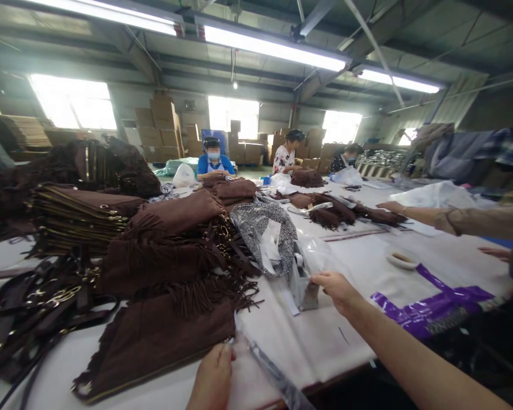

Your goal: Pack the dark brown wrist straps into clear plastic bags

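A dark brown fringed bag point(171, 336) lies flat on the white table point(282, 353) at the front left. My left hand point(214, 373) is closed at its lower right corner, by the end of the zip. With thumb and forefinger pinched together, my right hand point(337, 291) touches the front side of a grey tape dispenser point(305, 287); whatever is between those fingertips is too small to tell. Beside the dispenser rests a speckled round item in clear plastic point(260, 236) with white paper on it. A clear plastic strip point(277, 376) lies right of my left hand.
Brown bags point(175, 216) are heaped at the left, with straps point(47, 307) in front. A tape roll point(402, 261) and purple plastic point(436, 307) lie at the right. Another person's arm point(461, 219) reaches in from the right. Several people point(214, 162) sit across the table.
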